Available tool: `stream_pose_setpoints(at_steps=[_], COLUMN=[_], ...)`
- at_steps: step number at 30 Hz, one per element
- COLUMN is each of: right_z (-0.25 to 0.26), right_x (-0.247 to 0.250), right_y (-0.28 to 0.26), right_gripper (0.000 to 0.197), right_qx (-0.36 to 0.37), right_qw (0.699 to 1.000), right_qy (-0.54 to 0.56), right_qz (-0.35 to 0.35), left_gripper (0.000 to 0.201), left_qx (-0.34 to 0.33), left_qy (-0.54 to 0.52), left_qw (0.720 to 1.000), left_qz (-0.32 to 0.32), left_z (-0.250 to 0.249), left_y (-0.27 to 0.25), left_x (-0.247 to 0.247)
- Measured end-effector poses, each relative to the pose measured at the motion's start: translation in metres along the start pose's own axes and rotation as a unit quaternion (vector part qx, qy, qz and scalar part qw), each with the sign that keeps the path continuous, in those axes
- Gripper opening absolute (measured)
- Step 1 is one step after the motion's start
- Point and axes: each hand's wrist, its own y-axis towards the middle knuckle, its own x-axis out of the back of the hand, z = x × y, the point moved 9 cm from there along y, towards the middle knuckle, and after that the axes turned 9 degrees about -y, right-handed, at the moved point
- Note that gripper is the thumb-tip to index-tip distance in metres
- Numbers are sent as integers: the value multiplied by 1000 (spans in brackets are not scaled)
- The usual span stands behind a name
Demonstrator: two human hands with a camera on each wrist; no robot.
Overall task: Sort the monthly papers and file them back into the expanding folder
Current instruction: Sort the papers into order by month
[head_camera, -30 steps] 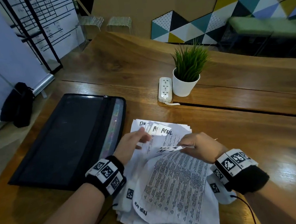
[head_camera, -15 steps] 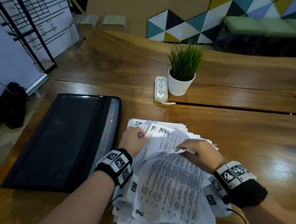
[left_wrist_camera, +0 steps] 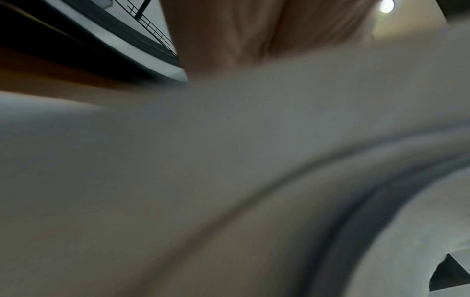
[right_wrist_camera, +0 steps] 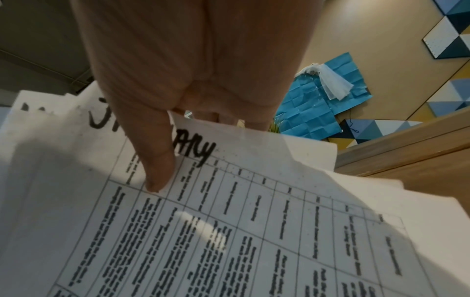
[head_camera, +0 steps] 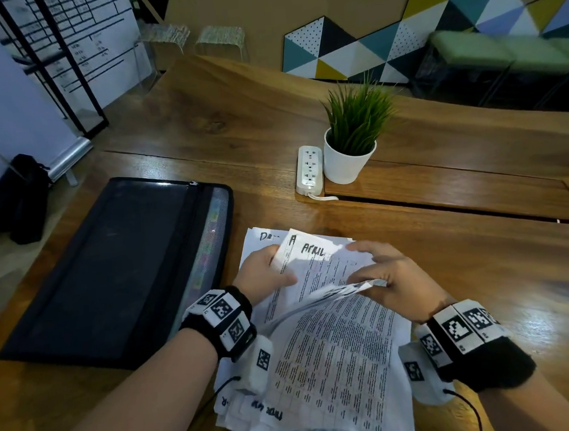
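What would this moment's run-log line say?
stage: sorting papers | left hand: holds APRIL sheet | right hand: pinches lifted sheet | expanding folder: on table, left of pile | filed: not yet

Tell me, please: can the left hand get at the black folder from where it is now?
Probably yes. The folder lies flat beside the left hand with nothing between them, but that hand now holds the April sheet and must let go first.

Left hand point(head_camera: 263, 275) fingers curled, thumb pinching, right hand point(head_camera: 386, 277) pinching with thumb, forefingers spread forward
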Motion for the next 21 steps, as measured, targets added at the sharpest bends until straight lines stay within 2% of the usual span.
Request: stream_pose_setpoints(at_steps=[5,9,10,12,15,17,19,20,21], right_z=[-4,2,5,10,11,10,17,21,24], right_x=[0,-13,-15,-15,-9,-13,-16,-19,-22], right_y=[4,12,14,18,22,23,25,24,22], right_gripper=[18,16,17,16,18,29,29,22,18], right_qx=[2,-4,-8,-19,-65,-85,-37,-2,28], right_qw=[1000,999,999,999,997,995,998,997,996], right_qy=[-25,-7,2,12,41,40,-4,-27,-38], right_qz=[16,47,49,34,6,31,58,68,76], left_gripper=[32,10,11,22,21,38,61,63,58], left_qx=[-20,-25,-24,-21,-28,-16,31,49,54], left_qy=[-43,-107,-110,-99,-75,-78,-102,-106,-97], left_qw=[999,993,992,993,995,994,990,989,992], left_qz=[26,51,53,57,68,80,91,86,68], left_z=[-1,-1,-1,1,2,2,5,8,10], left_y=[-13,-21,-22,-24,-25,-28,-31,-30,-27], left_x=[4,4,6,8,11,11,11,12,17])
